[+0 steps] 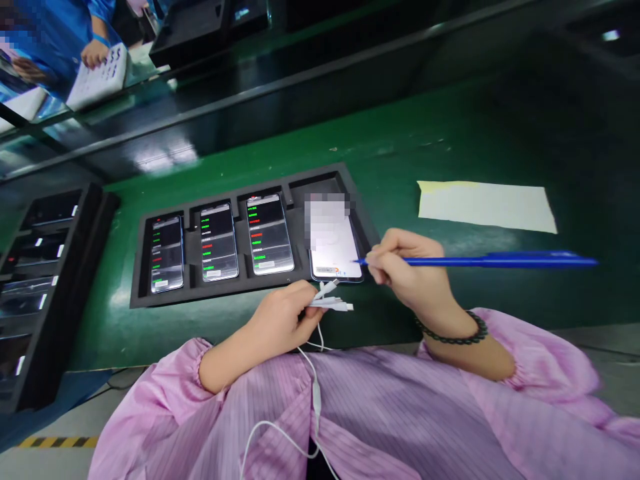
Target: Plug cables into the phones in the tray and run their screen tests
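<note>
Several white cable plugs (333,304) stick out from between the fingers of my left hand (283,313), just in front of the tray. Their white cord hangs down over my lap. My right hand (407,273) grips a long blue pen (475,261), its tip over the lower right of a phone with a white lit screen (333,247). That phone lies in the rightmost slot of a black foam tray (295,287). Three more phones, a left one (167,257), a middle one (219,243) and a right one (270,237), show dark screens with green and red text lines.
A torn strip of white paper (487,205) lies on the green table (390,153) to the right. Another black tray (45,293) with several phones stands at the left. Beyond a dark ledge, a person in blue (60,40) rests a hand on a white pad.
</note>
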The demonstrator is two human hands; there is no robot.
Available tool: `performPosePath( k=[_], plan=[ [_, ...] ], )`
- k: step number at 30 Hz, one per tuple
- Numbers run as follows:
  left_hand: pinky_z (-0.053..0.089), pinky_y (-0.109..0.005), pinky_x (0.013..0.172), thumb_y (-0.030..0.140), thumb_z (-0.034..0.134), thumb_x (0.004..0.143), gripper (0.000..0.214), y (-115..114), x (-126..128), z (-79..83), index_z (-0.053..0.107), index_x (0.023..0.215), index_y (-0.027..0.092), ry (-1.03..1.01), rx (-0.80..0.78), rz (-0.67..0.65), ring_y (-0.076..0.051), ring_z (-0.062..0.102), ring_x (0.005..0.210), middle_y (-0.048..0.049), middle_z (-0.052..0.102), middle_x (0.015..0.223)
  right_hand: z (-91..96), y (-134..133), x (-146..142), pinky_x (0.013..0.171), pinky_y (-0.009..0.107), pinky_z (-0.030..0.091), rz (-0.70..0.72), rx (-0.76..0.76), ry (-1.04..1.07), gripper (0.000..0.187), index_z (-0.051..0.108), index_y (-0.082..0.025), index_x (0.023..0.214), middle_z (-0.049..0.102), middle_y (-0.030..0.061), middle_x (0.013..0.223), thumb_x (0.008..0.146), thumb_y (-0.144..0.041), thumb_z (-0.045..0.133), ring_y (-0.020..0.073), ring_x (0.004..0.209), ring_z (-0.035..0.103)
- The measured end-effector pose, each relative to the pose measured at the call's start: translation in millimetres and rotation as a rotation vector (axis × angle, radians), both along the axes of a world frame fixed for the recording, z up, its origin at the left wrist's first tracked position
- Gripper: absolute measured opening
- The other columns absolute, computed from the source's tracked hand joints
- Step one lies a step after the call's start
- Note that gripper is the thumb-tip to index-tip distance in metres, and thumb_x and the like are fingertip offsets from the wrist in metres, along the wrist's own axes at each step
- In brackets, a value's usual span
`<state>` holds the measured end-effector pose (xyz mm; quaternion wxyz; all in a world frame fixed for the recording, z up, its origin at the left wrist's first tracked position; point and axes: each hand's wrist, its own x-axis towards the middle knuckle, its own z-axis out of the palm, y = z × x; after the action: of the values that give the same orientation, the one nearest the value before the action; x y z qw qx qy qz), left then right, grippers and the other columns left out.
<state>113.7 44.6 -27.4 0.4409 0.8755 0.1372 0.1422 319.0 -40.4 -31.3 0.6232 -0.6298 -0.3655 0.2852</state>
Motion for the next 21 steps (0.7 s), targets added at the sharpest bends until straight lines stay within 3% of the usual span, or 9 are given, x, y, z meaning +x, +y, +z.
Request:
performPosePath(
  k=[4, 8, 11, 14, 18, 21],
  plan=[
    [0.04, -0.022, 0.06, 0.02, 0.052, 0.094, 0.029, -0.8, -1.3, 0.6, 0.037, 0.069, 0.021, -0.071, -0.014, 0.028, -0.011, 0.05, 0.066, 0.0006, 0.049, 0.073, -1.2, 6.0, 5.6, 0.046, 0.026, 0.044, -0.178, 0.104, -0.076, 0.021, 0.061, -0.024, 0.074, 0.062, -0.002, 0.055, 0.082, -0.039, 0.073, 0.0138, 0.047, 0.058],
    [0.039, -0.022, 0.058, 0.014, 0.056, 0.088, 0.035, -1.7, -3.2, -2.3, 0.031, 0.065, 0.022, -0.21, 0.002, 0.05, -0.011, 0.049, 0.062, 0.0032, 0.043, 0.063, 2.0, 28.8, 16.9, 0.072, 0.034, 0.056, -0.092, 0.116, -0.304, 0.042, 0.067, -0.024, 0.081, 0.071, 0.0026, 0.071, 0.094, -0.063, 0.056, 0.0181, 0.071, 0.07],
    [0.036, -0.022, 0.055, 0.014, 0.058, 0.089, 0.043, -0.9, -3.7, -2.5, 0.025, 0.063, 0.022, -0.321, -0.014, 0.062, -0.009, 0.045, 0.057, 0.0049, 0.038, 0.057, 0.4, 53.9, 29.1, 0.082, 0.039, 0.055, 0.023, 0.123, -0.401, 0.057, 0.07, -0.026, 0.075, 0.072, 0.0042, 0.074, 0.095, -0.072, 0.044, 0.0208, 0.077, 0.07],
    [0.033, -0.02, 0.05, 0.018, 0.06, 0.092, 0.05, 1.5, -5.0, 1.1, 0.022, 0.06, 0.022, -0.382, -0.046, 0.092, -0.007, 0.04, 0.051, 0.0056, 0.036, 0.054, -6.1, 69.5, 39.9, 0.089, 0.044, 0.048, 0.06, 0.161, -0.571, 0.063, 0.073, -0.027, 0.073, 0.073, 0.0053, 0.078, 0.099, -0.07, 0.035, 0.0223, 0.08, 0.068],
    [0.033, -0.021, 0.048, 0.023, 0.052, 0.096, 0.043, 4.3, -9.9, 7.0, 0.032, 0.058, 0.02, -0.356, -0.045, 0.113, -0.008, 0.04, 0.05, 0.0039, 0.038, 0.053, -15.6, 63.0, 47.9, 0.091, 0.046, 0.041, 0.082, 0.281, -0.677, 0.057, 0.075, -0.028, 0.074, 0.072, 0.0036, 0.076, 0.102, -0.058, 0.035, 0.0226, 0.082, 0.066],
    [0.035, -0.023, 0.048, 0.029, 0.051, 0.098, 0.039, 3.9, -13.6, 9.7, 0.041, 0.061, 0.02, -0.35, -0.026, 0.103, -0.009, 0.044, 0.05, 0.0014, 0.044, 0.054, -19.4, 51.6, 51.1, 0.092, 0.047, 0.037, 0.176, 0.311, -0.724, 0.05, 0.078, -0.03, 0.081, 0.073, 0.0036, 0.085, 0.101, -0.054, 0.039, 0.0229, 0.086, 0.067]
  ],
)
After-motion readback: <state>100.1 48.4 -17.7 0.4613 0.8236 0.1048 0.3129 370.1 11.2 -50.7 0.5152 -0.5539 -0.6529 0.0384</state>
